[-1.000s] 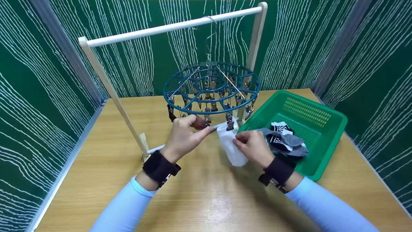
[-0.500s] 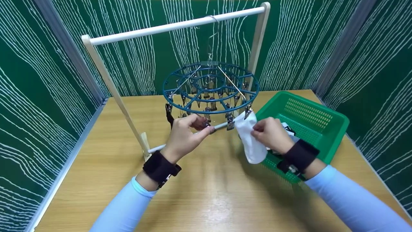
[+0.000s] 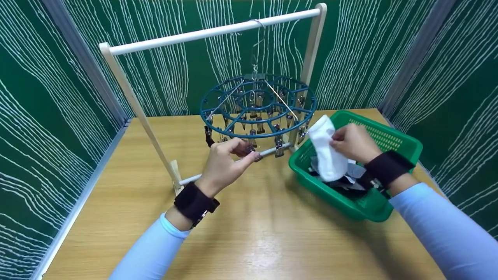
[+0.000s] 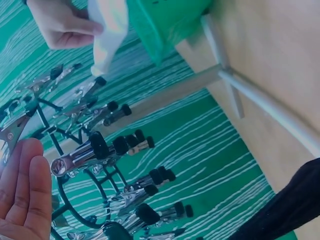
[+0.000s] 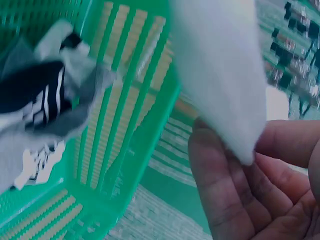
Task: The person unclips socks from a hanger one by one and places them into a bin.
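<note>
In the head view my left hand (image 3: pixel 227 165) pinches a metal clip (image 3: pixel 251 151) at the near edge of the round, dark-teal clip hanger (image 3: pixel 249 136). The left wrist view shows its fingers (image 4: pixel 37 190) beside that clip, with several other black-tipped clips hanging around. My right hand (image 3: pixel 356 144) pinches a white sock (image 3: pixel 327 151) by its side, over the green basket (image 3: pixel 404 155). Up close in the right wrist view, thumb and fingertips hold the sock's lower edge (image 5: pixel 220 85). The sock is off the hanger, to the right of its rim.
Several grey, black and white socks (image 3: pixel 352 181) lie in the basket. The hanger hooks onto a white rod (image 3: pixel 218 31) of a wooden stand (image 3: pixel 134 105) on the wooden table (image 3: pixel 249 233). A black piece of cloth (image 3: pixel 209 138) hangs from the hanger's left side. Green walls surround the table.
My right hand has moved right with the white sock, from the hanger's front clips to over the basket. My left hand has stayed at the same clip. The basket's near end has shifted slightly.
</note>
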{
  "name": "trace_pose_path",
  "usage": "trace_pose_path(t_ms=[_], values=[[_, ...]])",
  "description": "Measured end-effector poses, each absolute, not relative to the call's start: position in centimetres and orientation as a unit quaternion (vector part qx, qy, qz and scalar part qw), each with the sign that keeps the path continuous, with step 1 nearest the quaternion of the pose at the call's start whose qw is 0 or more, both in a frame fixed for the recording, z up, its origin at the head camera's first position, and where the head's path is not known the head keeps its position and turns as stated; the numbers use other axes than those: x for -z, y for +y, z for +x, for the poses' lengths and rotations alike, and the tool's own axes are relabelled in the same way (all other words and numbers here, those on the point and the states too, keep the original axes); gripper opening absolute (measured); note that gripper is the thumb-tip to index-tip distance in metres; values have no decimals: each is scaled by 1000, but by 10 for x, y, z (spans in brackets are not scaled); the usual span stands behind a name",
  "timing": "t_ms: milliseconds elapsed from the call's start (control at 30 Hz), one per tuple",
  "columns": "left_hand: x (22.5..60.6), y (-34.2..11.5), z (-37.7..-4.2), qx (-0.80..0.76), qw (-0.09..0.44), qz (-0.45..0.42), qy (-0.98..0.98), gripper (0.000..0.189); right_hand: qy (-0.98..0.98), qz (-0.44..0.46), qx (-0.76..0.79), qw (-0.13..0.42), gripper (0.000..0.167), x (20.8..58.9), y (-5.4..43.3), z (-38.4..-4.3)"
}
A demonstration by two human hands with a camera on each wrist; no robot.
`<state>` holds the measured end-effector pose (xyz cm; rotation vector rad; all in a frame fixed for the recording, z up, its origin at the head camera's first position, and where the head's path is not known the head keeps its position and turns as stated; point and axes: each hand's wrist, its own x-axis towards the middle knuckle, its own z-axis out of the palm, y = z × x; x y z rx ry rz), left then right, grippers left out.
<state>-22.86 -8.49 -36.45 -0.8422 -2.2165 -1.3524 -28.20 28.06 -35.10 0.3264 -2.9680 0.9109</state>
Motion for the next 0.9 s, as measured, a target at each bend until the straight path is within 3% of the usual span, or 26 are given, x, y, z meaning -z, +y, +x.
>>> trace_pose_path(t_ms=[367, 467, 567, 733, 900], values=[[364, -83, -228, 474, 211, -306, -798, 17, -969, 132, -202, 44, 21, 372, 317, -311], [364, -83, -228, 468, 219, -311, -798, 16, -973, 131, -184, 36, 30, 384, 322, -318], [365, -83, -228, 459, 227, -311, -800, 16, -979, 129, -160, 18, 22, 396, 326, -323], [367, -83, -229, 440, 234, -310, -810, 18, -983, 122, -129, -37, 22, 411, 331, -328], [367, -84, -228, 431, 231, -302, -818, 19, -983, 107, -120, -87, 40, 423, 330, -335]])
